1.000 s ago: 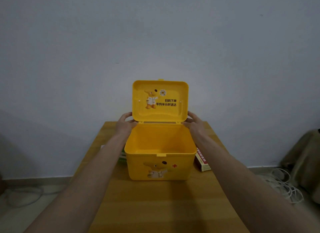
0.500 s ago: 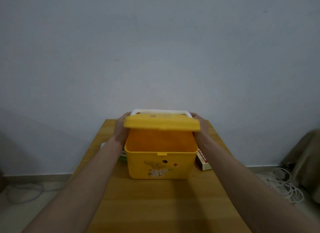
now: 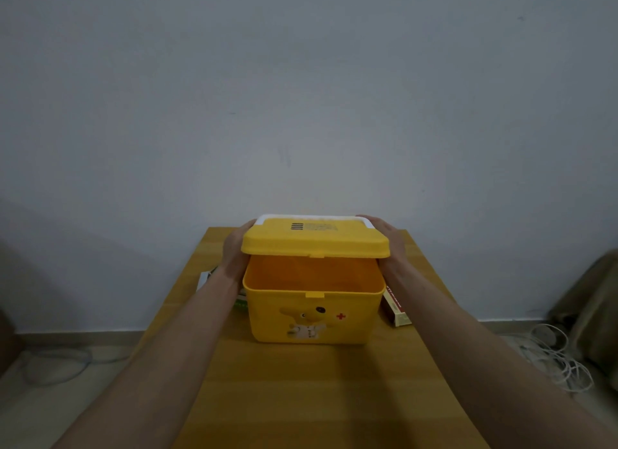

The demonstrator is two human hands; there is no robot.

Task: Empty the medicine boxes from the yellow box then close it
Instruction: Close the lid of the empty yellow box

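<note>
Yellow plastic fills the middle of the view: the yellow box (image 3: 312,315) stands on the wooden worktop (image 3: 301,391), squarely between the two forearms, with its lid (image 3: 315,244) tipped forward and hanging partway down over the opening. A wedge of gap shows between the lid's front lip and the box's front rim, and the part of the inside that shows through it looks bare. The white handle (image 3: 363,220) lies along the far edge of the lid.

Each of the hands holds one end of the lid. The left hand (image 3: 235,251) is cupped around the left end, fingers curled over the far corner, and the right hand (image 3: 388,244) does the same on the right end. Both are grasping the lid, not resting loose.

The medicine boxes lie outside the box. One red and cream medicine box (image 3: 396,310) sits on the worktop just under the right wrist, close against the box's right wall. Under the left forearm, a white and green medicine box (image 3: 241,303) peeks out beside the left wall, mostly hidden by the arm.

By the look of it the emptying is done and the closing step is in hand, roughly two thirds through its swing. The next move calls for lowering both ends evenly so the lid seats flat on the rim, then pressing the small front tab (image 3: 315,255) down onto the catch (image 3: 315,294) below it. Whether it needs a firm snap cannot be told from here. Fingertips should stay clear of the closing gap.
</note>
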